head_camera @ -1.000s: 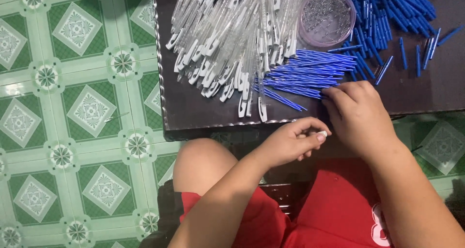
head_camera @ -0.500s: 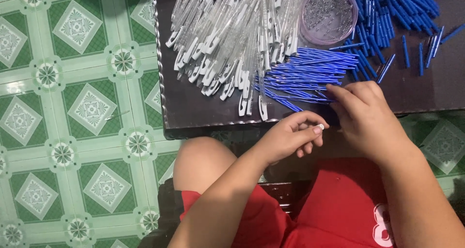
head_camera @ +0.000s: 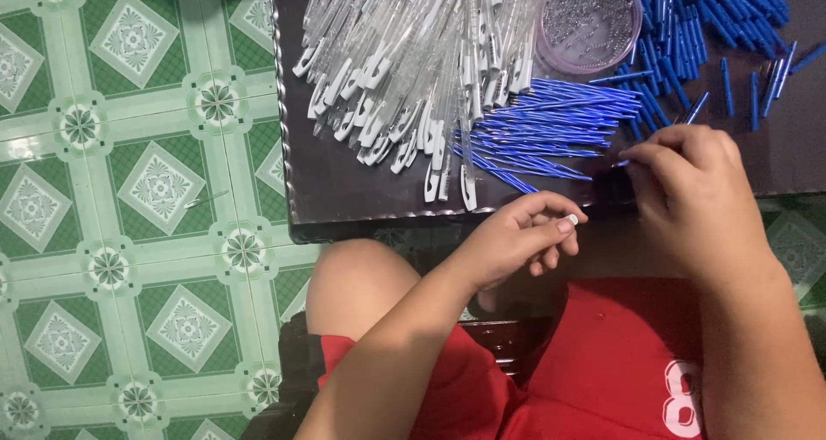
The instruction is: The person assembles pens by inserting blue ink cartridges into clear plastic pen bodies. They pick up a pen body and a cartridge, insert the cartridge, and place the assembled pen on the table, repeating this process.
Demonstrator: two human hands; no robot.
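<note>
My left hand [head_camera: 516,238] hovers over the near edge of a dark tray [head_camera: 331,190], its fingers pinched on a small white pen piece [head_camera: 568,223]. My right hand [head_camera: 688,186] is just to its right, with thumb and forefinger pinching the end of a thin blue pen refill [head_camera: 621,162]. A neat pile of blue refills [head_camera: 551,130] lies just beyond both hands. Left of that pile is a heap of clear and white pen barrels [head_camera: 413,70].
A round clear dish of small metal springs [head_camera: 589,14] stands at the tray's far side. Loose blue pen parts [head_camera: 714,27] are scattered at the far right. Green patterned floor tiles [head_camera: 129,190] lie left of the tray. My knee and red shorts [head_camera: 602,363] are below.
My right hand has shifted right and up to the refill pile and pinched one refill. My left hand rose slightly toward the tray edge, still pinching the white piece.
</note>
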